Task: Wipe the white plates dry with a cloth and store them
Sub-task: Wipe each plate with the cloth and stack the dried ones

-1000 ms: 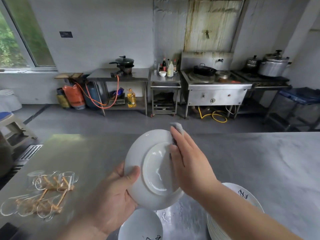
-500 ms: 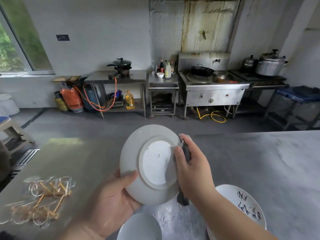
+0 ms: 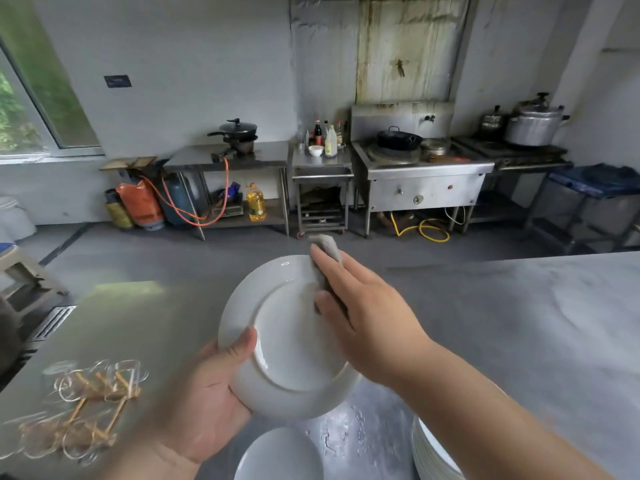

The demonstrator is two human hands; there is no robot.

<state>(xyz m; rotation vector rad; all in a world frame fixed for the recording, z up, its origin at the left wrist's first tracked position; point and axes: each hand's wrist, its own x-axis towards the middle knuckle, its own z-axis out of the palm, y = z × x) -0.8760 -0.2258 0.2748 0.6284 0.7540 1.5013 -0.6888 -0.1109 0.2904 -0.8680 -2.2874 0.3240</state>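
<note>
Over the table (image 3: 519, 323), left hand (image 3: 207, 403) grips the plate (image 3: 287, 341) while right hand (image 3: 370, 313) presses cloth (image 3: 327, 245) flat-fingered.

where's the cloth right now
Head view, centre: the grey cloth is pressed by the right hand against the upper right rim of the white plate, which the left hand holds above the steel table.

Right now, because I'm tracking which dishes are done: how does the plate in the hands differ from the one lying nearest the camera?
The held plate is raised and tilted; the near plate lies flat on the steel table. The left hand grips the held plate while the right hand presses a grey cloth to it; nothing touches the near plate. Both are white and round.
</note>
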